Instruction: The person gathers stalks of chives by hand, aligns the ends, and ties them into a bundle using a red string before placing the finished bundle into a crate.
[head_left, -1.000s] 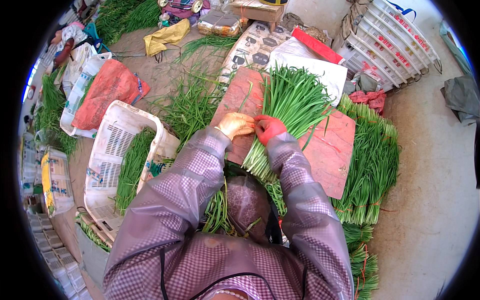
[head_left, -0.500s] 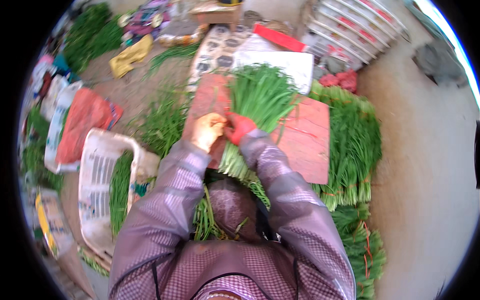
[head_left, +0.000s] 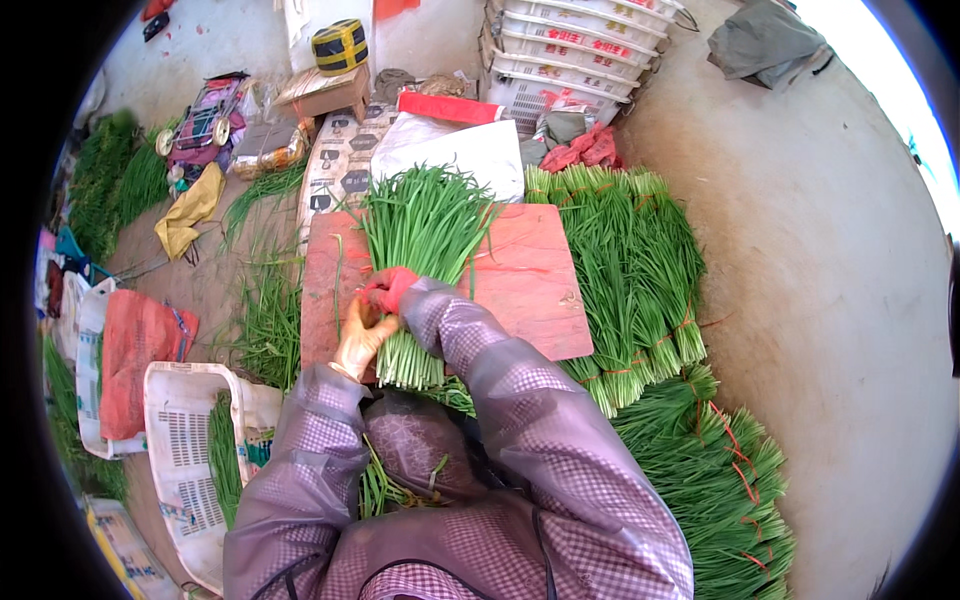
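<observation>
A thick bundle of green chives (head_left: 425, 225) lies on a red board (head_left: 530, 285) in front of me, its pale cut ends toward my body. My right hand (head_left: 393, 288), in a red glove, is closed over the bundle's left side above those ends. Close against it, my left hand (head_left: 362, 338) has its thumb curved along the stalks and its fingertips bent up to the right hand. What the left fingertips pinch is too small to make out. Loose red ties (head_left: 515, 262) lie on the board to the right.
Tied chive bundles (head_left: 640, 280) lie right of the board, with more bundles (head_left: 710, 490) nearer me. On the left stand a white crate (head_left: 190, 470) and a red sack (head_left: 145, 345). Loose chives (head_left: 270, 325) litter the floor. Stacked white baskets (head_left: 570, 70) stand at the back.
The view has shifted, and the board now shows more fully. My hands have moved down the bundle toward its cut ends; the left hand has turned from a fist to a more curved grasp.
</observation>
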